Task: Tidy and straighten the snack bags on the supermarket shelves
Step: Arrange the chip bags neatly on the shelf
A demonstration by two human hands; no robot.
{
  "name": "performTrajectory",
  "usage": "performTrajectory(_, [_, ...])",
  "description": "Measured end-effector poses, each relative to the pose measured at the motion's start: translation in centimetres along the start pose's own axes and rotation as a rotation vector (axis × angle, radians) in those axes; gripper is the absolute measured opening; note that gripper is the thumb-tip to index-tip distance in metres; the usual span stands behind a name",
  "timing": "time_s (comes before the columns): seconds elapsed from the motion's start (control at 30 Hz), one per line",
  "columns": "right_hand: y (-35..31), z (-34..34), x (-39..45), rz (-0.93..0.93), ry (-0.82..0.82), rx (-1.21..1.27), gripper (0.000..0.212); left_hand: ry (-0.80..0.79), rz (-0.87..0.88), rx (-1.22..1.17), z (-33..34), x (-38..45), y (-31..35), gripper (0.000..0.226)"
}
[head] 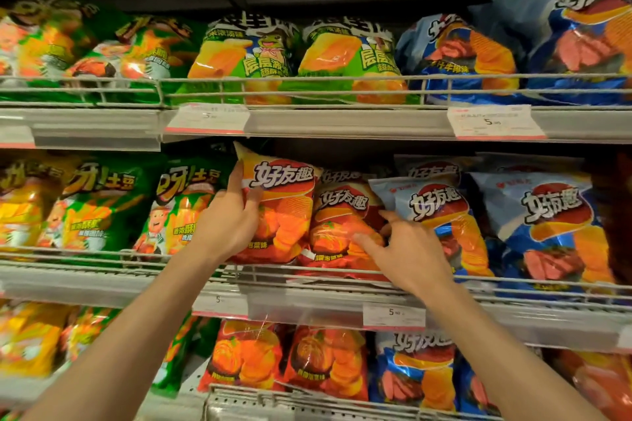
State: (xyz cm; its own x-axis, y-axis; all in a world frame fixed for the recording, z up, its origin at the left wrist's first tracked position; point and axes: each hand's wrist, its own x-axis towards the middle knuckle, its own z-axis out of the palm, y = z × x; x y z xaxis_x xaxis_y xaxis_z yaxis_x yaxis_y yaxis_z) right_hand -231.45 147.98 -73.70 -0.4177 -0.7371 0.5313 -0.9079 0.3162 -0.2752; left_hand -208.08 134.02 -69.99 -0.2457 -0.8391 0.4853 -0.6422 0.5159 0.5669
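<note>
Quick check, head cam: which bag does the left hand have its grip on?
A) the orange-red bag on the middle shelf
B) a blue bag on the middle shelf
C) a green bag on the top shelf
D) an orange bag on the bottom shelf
A: the left hand wraps the left edge of the orange-red bag on the middle shelf, while the right hand touches the neighbouring red bag.

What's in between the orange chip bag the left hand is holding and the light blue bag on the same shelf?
In the head view, a second red-orange bag sits between the orange bag and light blue bag, with the right hand on it.
</note>
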Motion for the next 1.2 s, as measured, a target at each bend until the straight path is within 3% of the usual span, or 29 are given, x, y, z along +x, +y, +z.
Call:
performTrajectory(0.17, [0.1, -0.3, -0.3, 0.063, 0.030, 0.113, 0.078, -0.099, -0.051, 0.129, 1.3, 0.8, -0.4, 0.071])
performTrajectory(0.37, [0.2, -0.4, -0.4, 0.071, 0.066, 0.142, 0.063, 0.180, 0.250, 0.214, 1.9, -0.4, -0.6, 0.064])
performTrajectory(0.5, [0.1, -0.3, -0.6, 0.045, 0.077, 0.111, 0.058, -0.057, 0.289, 0.330, 3.2, -1.0, -0.7, 0.081])
performTrajectory(0.63, [0.1, -0.3, -0.6, 0.035, 0.083, 0.112, 0.059, -0.196, 0.237, 0.393, 3.8, 0.0, -2.1, 0.090])
performTrajectory(0.73, [0.2, -0.2, -0.5, 0.027, 0.085, 0.119, 0.060, -0.239, 0.188, 0.372, 4.0, 0.2, -2.2, 0.074])
performTrajectory(0.97, [0.1, 0.0, -0.7, -0.016, 0.074, 0.036, 0.055, -0.279, 0.219, 0.425, 4.3, -2.1, -2.3, 0.076])
performTrajectory(1.2, [0.9, -0.6, -0.8, -0.106, 0.106, 0.136, 0.048, -0.001, 0.322, 0.335, 4.7, -1.6, 0.2, 0.075])
